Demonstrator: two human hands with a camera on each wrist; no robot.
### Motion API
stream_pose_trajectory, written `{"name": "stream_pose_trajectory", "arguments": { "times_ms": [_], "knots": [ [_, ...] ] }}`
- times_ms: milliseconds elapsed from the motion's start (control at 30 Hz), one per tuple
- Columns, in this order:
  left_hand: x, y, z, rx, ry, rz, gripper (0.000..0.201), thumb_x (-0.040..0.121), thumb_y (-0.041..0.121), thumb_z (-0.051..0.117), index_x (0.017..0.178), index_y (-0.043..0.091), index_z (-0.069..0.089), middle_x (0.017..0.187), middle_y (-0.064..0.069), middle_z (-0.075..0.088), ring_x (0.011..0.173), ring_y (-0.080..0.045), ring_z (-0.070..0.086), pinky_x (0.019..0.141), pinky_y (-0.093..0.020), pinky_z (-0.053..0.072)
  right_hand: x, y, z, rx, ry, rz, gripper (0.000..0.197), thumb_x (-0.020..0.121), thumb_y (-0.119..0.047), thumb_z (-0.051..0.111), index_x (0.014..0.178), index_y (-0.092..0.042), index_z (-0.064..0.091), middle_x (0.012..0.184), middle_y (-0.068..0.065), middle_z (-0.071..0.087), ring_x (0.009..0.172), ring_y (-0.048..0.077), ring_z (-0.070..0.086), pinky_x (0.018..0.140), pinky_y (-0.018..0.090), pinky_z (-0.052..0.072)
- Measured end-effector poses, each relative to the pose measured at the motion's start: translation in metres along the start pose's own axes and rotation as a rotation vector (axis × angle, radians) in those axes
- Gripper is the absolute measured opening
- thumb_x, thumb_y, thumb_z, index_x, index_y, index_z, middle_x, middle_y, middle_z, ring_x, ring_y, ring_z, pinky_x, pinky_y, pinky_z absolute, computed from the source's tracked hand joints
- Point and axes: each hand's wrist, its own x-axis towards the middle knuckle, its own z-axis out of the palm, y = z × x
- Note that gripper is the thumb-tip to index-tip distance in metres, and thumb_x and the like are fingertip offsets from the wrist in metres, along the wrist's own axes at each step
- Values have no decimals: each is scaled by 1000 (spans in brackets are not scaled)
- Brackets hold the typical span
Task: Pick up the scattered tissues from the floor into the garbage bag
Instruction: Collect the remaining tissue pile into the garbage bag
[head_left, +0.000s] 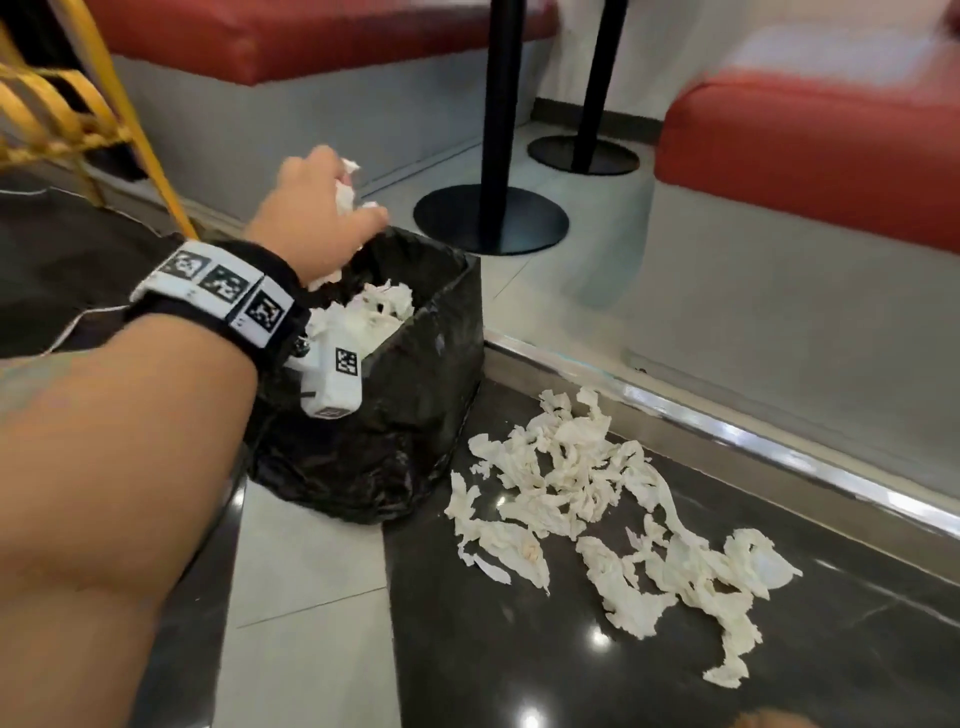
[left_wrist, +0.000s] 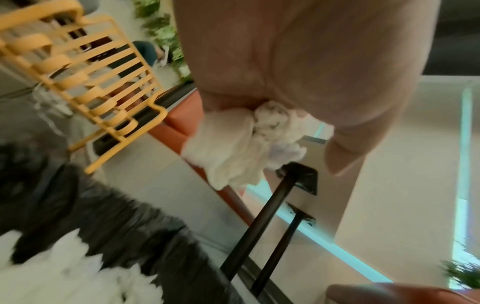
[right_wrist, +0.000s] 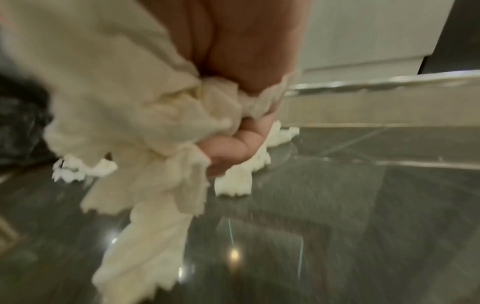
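My left hand (head_left: 332, 208) hangs over the open black garbage bag (head_left: 415, 395) and grips a crumpled white tissue wad (left_wrist: 244, 144). Several tissues (head_left: 374, 312) lie inside the bag. A scattered pile of torn white tissues (head_left: 597, 499) covers the dark glossy floor to the right of the bag. In the right wrist view my right hand (right_wrist: 233, 148) grips a long bunch of tissues (right_wrist: 145, 144) above the dark floor, with more tissue scraps (right_wrist: 233, 183) lying beneath it. In the head view only a sliver of skin shows at the bottom edge.
Two black table posts on round bases (head_left: 491, 218) stand behind the bag. Red bench seats (head_left: 810, 156) flank them. A yellow slatted chair (head_left: 78, 119) is at the far left. A metal floor strip (head_left: 727, 421) runs diagonally past the tissue pile.
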Motion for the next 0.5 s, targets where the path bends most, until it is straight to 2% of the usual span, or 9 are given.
{"name": "stream_pose_trajectory", "arguments": {
  "times_ms": [33,67,133,167,200,267,333,400,500],
  "knots": [
    [1,-8,10,-42,-4,-30,50,85,47,59,119,14,43,132,-17,38,110,-35,49,97,-44,39,3,-2,0,14,32,18,25,83,18,55,62,5,60,102,25,63,72,25,51,84,34,37],
    [1,-17,23,-42,-65,-67,54,84,52,57,122,17,42,136,-16,33,115,-36,47,100,-45,38,-2,-13,-3,-105,102,6,11,85,2,63,74,1,65,92,16,64,71,20,50,78,29,40],
    [-2,-38,49,64,-344,-186,65,83,64,50,134,25,37,148,-17,21,129,-40,39,107,-49,32,-8,-28,-23,-599,120,-219,13,71,-50,74,77,-44,64,92,-8,63,85,11,59,83,21,42],
    [-4,-47,59,156,-511,-224,70,83,68,45,140,29,31,155,-16,14,137,-39,31,111,-49,27,-5,-45,-38,-637,152,-241,16,66,-53,74,70,-55,59,95,-15,61,90,8,61,84,20,42],
    [-6,-55,64,223,-649,-232,73,85,68,42,145,30,25,157,-14,14,140,-35,28,112,-47,24,-5,-66,-52,-616,215,-277,24,68,-41,75,67,-55,56,94,-15,60,91,11,62,82,22,42],
    [-5,-62,61,193,-777,-212,74,87,61,47,147,24,24,151,-8,32,128,-32,47,104,-41,37,-21,-129,-67,-465,387,-421,25,74,-31,69,68,-47,50,92,-7,60,88,21,62,76,30,43],
    [2,-68,48,70,-746,-180,62,90,52,51,141,19,36,137,-6,48,104,-30,65,89,-41,50,-29,-207,-80,-353,571,-590,9,76,-34,67,75,-33,58,89,2,60,87,28,58,73,32,40],
    [11,-77,32,19,-614,-126,49,90,48,53,129,18,50,124,-7,59,95,-27,67,87,-44,55,-29,-276,-87,-269,796,-749,24,78,-31,71,81,-9,62,88,8,58,87,27,52,71,27,31],
    [17,-97,13,-76,-391,-94,35,90,40,57,116,17,57,109,-8,66,91,-28,67,82,-40,54,-28,-373,-84,-17,980,-917,35,81,-40,64,79,-7,53,80,-1,48,80,16,43,68,18,27]
  ]
}}
